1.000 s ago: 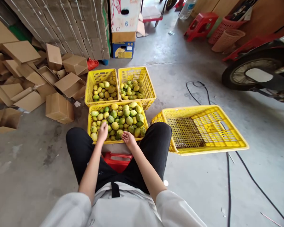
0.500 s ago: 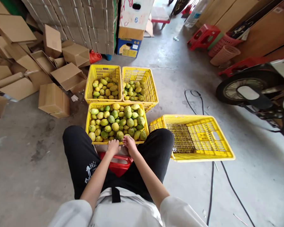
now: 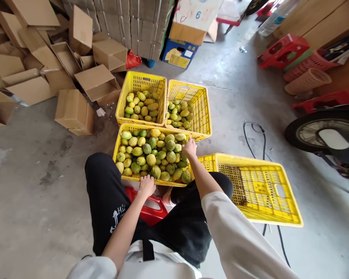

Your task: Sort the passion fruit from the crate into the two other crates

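A yellow plastic crate [image 3: 116,149] full of green and yellow lemons [image 3: 150,159] stands between my knees. My left hand [image 3: 147,186] is closed over its near rim, fingertips on the inner side. Farther out, my right hand [image 3: 189,148] grips the crate's right rim near the far corner; its fingertips are partly hidden. Neither hand has a lemon visible in it. Directly behind stand two more yellow crates, the left one [image 3: 120,101] and the right one [image 3: 207,112], each partly filled with lemons.
A tilted yellow crate [image 3: 261,188] without fruit lies by my right knee. Beneath me is a red stool [image 3: 154,211]. Cardboard boxes [image 3: 74,110] pile up at left. A black cable [image 3: 264,143] and a motorbike wheel [image 3: 308,131] are at right.
My right hand has gone from the near rim, beside my left hand, to the crate's right rim. My left hand stays on the near rim. The right knee has shifted and the view has turned left.
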The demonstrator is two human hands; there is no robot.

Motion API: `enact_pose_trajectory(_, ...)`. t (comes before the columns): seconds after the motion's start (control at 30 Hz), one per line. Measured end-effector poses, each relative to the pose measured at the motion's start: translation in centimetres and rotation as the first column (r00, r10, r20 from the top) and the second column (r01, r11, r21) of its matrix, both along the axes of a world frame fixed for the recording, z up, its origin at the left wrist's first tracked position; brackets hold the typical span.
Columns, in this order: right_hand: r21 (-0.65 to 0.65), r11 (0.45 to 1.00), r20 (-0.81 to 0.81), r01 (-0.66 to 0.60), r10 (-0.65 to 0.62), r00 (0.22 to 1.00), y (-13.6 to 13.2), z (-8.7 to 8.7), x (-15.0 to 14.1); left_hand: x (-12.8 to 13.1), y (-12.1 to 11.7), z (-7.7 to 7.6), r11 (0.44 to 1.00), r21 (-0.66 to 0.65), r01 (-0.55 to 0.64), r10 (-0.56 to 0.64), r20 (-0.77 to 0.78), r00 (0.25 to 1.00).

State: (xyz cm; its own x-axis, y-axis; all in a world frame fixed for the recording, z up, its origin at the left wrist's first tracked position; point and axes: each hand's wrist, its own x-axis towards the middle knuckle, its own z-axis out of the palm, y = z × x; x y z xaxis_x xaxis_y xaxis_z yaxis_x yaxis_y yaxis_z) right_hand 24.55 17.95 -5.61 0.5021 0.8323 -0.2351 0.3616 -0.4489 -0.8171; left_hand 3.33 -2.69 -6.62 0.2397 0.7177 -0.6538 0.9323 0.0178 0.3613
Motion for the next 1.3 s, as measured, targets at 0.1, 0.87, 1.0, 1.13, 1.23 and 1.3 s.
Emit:
enact_pose_trajectory(0.1, -0.059, 0.998, 0.073, -0.007, 0.011, 0.997, 1.1, -1.4, 0.8, 0.2, 0.1, -0.1, 1.0, -0.018, -0.016, 0.016, 0.015, 1.0)
enact_pose_trajectory(0.87, -0.191, 0.848, 0.43, -0.495, 0.525, 0.734, -2.3, -3.5, -5.3, 0.4, 0.5, 0.1, 0.998, -0.06, -0.028, 0.031, 0.04, 0.999)
enact_pose_trajectory(1.0, -0.167, 0.888, 0.288, -0.429, 0.46, 0.84, -1.4, -3.4, -6.4, 0.3, 0.5, 0.2, 0.999, -0.038, -0.038, 0.04, 0.045, 0.998)
enact_pose_trajectory(1.13, -0.234, 0.817, 0.373, -0.527, 0.576, 0.727, -1.1, -2.7, -6.5, 0.1, 0.2, 0.0, 0.997, -0.024, -0.076, 0.078, 0.072, 0.994)
enact_pose_trajectory(1.23, -0.383, 0.681, 0.479, -0.625, 0.724, 0.496, -2.2, -1.8, -5.9, 0.1, 0.1, -0.2, 0.99, -0.021, -0.139, 0.141, 0.092, 0.986)
enact_pose_trajectory(1.3, -0.441, 0.623, 0.526, -0.646, 0.762, 0.376, -3.6, -1.2, -5.3, 0.0, 0.4, -0.2, 0.982, -0.004, -0.191, 0.19, 0.097, 0.977)
